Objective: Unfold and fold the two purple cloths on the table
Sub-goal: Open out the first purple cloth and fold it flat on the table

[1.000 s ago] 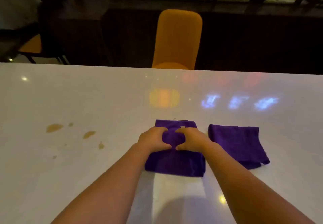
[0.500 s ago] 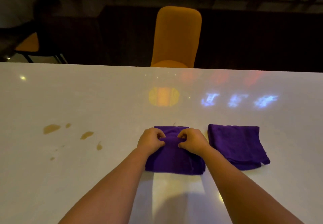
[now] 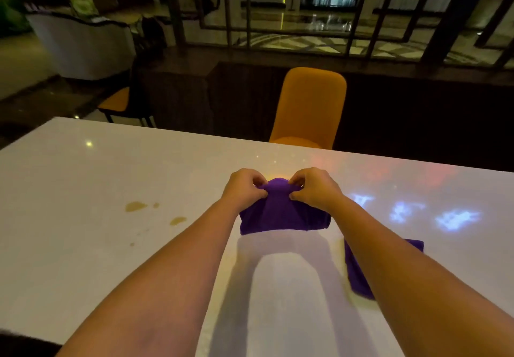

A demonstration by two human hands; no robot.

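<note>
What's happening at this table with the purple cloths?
A person is working with both bare hands on one purple cloth. The left hand and right hand each pinch its top edge, close together, and hold it up so that it hangs over the white table. The second purple cloth lies folded on the table to the right, partly hidden under the right forearm, with neither hand gripping it. A few brownish spill marks sit to the left.
</note>
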